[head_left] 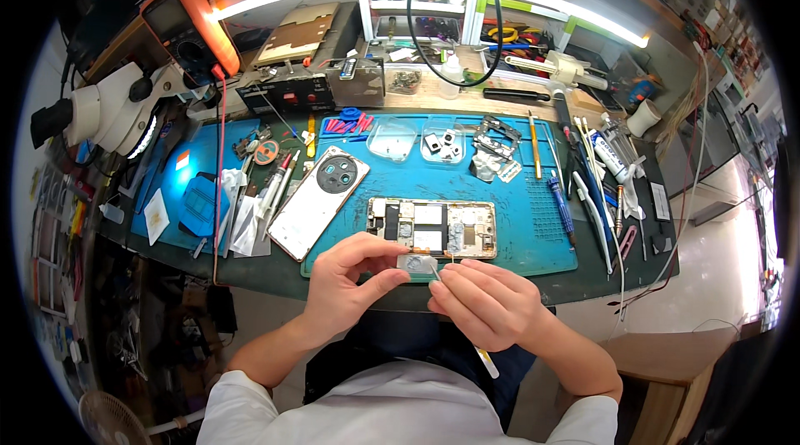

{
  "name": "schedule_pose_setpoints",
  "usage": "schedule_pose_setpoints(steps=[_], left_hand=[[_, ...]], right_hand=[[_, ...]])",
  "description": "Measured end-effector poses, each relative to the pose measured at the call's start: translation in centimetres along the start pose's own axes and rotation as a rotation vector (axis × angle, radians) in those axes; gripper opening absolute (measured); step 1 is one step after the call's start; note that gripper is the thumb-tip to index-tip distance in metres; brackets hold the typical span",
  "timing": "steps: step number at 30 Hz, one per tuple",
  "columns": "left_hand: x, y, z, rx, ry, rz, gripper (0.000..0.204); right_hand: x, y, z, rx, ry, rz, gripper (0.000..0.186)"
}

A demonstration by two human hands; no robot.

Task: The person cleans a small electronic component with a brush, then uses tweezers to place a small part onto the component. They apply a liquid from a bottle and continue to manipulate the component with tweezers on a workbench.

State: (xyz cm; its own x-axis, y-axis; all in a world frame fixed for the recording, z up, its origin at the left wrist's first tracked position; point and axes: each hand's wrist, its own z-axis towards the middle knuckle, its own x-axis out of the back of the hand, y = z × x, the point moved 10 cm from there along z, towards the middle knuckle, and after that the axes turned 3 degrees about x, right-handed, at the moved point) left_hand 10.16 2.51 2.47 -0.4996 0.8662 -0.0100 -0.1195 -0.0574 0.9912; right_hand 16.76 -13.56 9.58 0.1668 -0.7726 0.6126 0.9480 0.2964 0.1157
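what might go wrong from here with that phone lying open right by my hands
The small silvery piece is pinched at its edge by the left hand near the front of the bench, so it might slip and drop toward the lap. The thin tool in the right hand works just in front of the open phone; a slip could scratch its exposed insides. The loose pale back cover lies close by and might get knocked.
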Motion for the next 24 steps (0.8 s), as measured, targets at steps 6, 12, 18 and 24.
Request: schedule_pose_setpoints(steps=[6, 12, 18, 24], left_hand=[[0.8, 0.7, 0.4, -0.099, 0.066, 0.138, 0.028], [1.9, 1.1, 0.8, -0.172, 0.132, 0.194, 0.032], [1.4, 2.0, 1.1, -0.277, 0.155, 0.339, 0.033], [1.7, 1.5, 1.1, -0.257, 0.16, 0.304, 0.033]], right_hand=[[0.5, 0.6, -0.9, -0.043, -0.034, 0.007, 0.026], [2.4, 5.7, -4.7, -0.254, -0.241, -0.216, 0.039], [3.6, 9.4, -6.2, -0.336, -0.418, -0.361, 0.046], [9.4, 13.7, -9.1, -0.642, -0.229, -0.638, 0.023]])
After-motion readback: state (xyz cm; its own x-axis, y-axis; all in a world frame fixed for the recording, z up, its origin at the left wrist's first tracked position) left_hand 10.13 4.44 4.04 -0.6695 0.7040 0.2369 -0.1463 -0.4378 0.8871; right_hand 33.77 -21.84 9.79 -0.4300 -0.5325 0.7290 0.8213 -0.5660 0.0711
